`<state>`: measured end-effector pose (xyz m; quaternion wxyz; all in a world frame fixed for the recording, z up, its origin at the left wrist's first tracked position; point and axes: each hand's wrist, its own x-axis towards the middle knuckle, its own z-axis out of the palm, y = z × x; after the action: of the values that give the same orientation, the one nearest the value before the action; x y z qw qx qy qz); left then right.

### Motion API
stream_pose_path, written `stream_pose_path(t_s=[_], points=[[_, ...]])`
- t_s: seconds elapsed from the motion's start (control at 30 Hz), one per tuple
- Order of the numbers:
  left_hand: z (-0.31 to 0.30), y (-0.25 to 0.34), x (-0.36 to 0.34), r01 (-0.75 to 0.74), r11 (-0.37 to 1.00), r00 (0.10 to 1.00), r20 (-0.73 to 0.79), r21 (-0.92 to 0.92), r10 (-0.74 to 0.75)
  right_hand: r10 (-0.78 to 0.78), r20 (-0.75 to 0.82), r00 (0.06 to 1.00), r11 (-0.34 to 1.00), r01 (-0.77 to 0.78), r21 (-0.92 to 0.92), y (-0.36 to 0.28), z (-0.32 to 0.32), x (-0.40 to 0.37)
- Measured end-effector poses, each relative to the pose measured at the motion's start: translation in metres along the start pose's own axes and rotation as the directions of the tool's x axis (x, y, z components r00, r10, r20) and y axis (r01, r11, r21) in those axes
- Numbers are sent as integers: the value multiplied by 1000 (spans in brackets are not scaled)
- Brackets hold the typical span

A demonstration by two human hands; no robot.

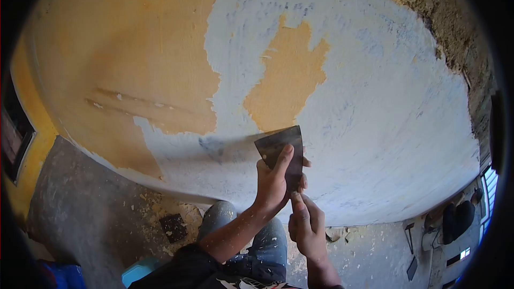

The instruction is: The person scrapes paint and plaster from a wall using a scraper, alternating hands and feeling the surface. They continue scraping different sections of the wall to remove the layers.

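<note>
My left hand (273, 182) is wrapped round a wide dark scraper blade (292, 166), its thumb lying flat on the face and its fingertips showing past the far edge. The broad edge of the blade points up, towards the wall. My right hand (309, 227) is closed at the narrow lower end of the scraper, with thumb and finger pinched together there; any handle is hidden. Behind the tool stands a wall (375, 112) of bare whitish surface, with patches of yellow paint (289, 75) that have ragged edges.
Paint flakes litter the grey floor (80, 192), with a dark square piece (173, 227) among them. A light-blue container (139, 272) is at lower left. At far right are another person (459, 219) and a long-handled tool (411, 251). Rough exposed masonry (439, 16) borders the wall.
</note>
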<state>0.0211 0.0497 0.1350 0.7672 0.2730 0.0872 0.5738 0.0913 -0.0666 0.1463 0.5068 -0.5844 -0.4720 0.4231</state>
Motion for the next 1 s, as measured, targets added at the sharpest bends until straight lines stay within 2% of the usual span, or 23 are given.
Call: stream_pose_path(t_s=[0.17,0.23,0.37,0.4,0.5,0.57,0.63,0.67,0.77,0.8,0.83,0.9,1.0], points=[[4,-3,-1,-13,999,998,-61,44,16,7,-19,1000,1000,-7,21,-3,0,-1],[9,-3,-2,-9,1000,997,-74,9,10,-53,-9,999,996,53,-67,-4,-7,-1],[8,0,14,-82,996,996,-25,31,83,-41,5,999,999,41,17,-9,-4,15],[9,-1,11,-81,997,997,-20,14,81,-34,10,999,999,34,-42,-12,-8,12],[12,-3,1,-37,999,998,-44,0,37,-45,-3,999,998,45,-52,-5,-8,-1],[13,3,10,-63,997,997,-42,36,64,-107,-45,993,992,104,-69,-4,-2,14],[19,12,19,-131,991,991,-19,28,132,-65,-8,998,998,66,7,-23,0,20],[21,13,12,-71,997,997,-35,19,72,-44,-2,999,995,44,-90,-24,-5,18],[16,-4,1,-26,1000,998,-59,-2,26,-28,-12,1000,998,28,-52,-13,-9,-3],[21,-4,3,-84,996,993,-88,-2,83,-41,-17,999,999,40,-28,-13,-7,-2],[23,1,7,-68,998,994,-91,-5,67,-29,-28,999,999,28,-28,-18,-5,2],[22,11,14,-50,999,999,-14,1,50,-35,6,999,998,35,-47,-29,-5,12],[21,4,4,-32,999,999,-7,-9,32,-37,7,999,998,38,-57,-23,-11,0]])
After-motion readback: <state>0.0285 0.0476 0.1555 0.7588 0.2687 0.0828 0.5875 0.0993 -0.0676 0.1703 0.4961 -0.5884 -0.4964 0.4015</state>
